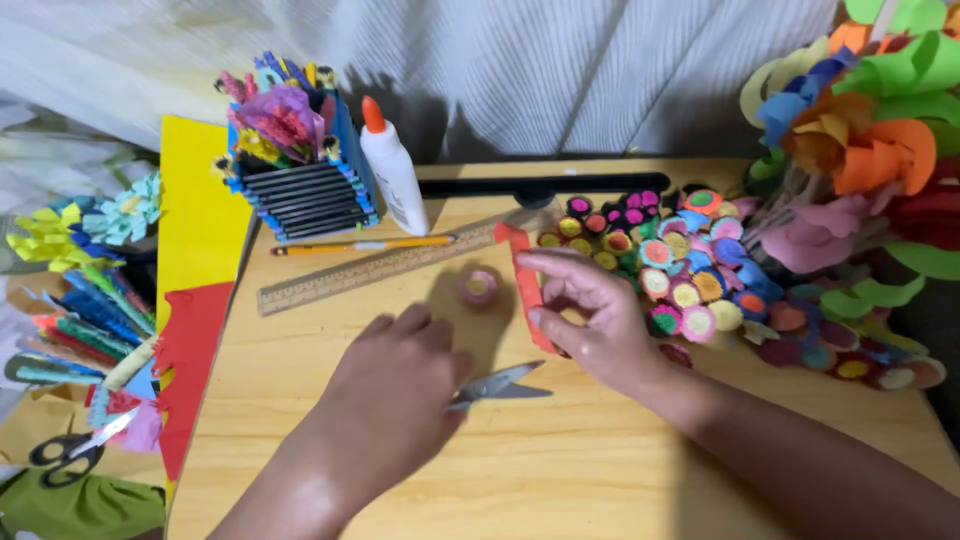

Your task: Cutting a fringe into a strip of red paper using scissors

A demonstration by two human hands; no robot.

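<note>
The left hand [395,385] is closed over small scissors [500,383] lying low on the counter [560,470], blades poking out rightward. Just beyond, the right hand [590,320] pinches a red paper strip [527,285] along its edge; it looks light, floppy and easily creased, best gripped near both ends. Farther off lie a wooden ruler [380,268] and a glue bottle [392,170].

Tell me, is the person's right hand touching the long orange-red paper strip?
Touching. The head view shows the right hand pinching the long orange-red paper strip between thumb and fingers, the strip's lower end running behind the fingertips with no gap.
</note>
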